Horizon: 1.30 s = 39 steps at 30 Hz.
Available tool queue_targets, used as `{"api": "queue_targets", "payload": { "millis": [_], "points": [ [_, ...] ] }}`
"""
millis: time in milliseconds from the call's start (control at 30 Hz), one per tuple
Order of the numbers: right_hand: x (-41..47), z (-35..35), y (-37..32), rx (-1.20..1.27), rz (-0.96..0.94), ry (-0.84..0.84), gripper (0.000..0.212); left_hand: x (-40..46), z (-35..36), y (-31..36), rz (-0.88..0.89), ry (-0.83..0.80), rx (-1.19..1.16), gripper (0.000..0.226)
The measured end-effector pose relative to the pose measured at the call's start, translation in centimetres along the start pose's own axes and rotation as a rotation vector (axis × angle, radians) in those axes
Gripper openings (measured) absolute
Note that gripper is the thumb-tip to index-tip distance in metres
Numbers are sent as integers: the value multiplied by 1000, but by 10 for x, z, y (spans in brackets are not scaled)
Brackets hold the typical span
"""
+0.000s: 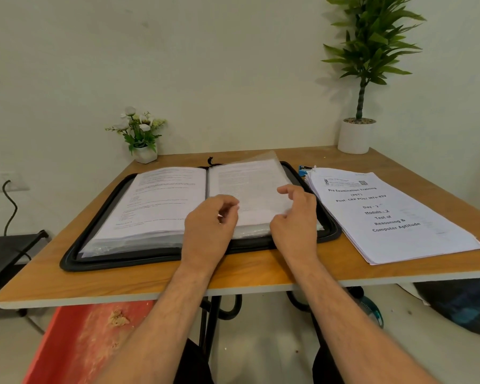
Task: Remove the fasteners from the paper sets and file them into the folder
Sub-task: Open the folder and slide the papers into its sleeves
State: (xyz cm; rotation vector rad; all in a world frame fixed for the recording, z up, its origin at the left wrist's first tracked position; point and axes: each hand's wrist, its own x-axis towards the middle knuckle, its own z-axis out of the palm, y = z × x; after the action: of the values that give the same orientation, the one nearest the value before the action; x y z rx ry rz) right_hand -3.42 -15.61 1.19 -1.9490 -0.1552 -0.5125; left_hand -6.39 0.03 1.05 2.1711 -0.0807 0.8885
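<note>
My left grip (214, 217) and right grip (295, 214), fingers loosely curled (holding nothing), hover over the folder (75, 256) beneath them to work its plastic sleeve (250, 187) open for papers.

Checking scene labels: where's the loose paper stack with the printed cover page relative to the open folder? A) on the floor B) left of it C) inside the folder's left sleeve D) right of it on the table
D: the paper stack lies flat on the table just right of the open black folder, apart from both the left hand and the right hand, which are over the folder's right page.
</note>
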Motion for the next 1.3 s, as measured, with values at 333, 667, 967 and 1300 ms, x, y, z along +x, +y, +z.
{"api": "queue_targets", "payload": {
  "millis": [333,667,967,1300],
  "points": [
    [-4,1,-2,-16,-25,147,28,1,5,-6,122,-152,194,33],
    [0,-4,2,24,70,238,34,-1,3,-7,202,-30,204,15],
    [-8,-2,6,-43,-110,367,49,-3,6,-3,286,-341,246,27],
    [45,-84,25,-277,-75,142,37,7,62,65,-105,-389,-143,32]
  ]
}}
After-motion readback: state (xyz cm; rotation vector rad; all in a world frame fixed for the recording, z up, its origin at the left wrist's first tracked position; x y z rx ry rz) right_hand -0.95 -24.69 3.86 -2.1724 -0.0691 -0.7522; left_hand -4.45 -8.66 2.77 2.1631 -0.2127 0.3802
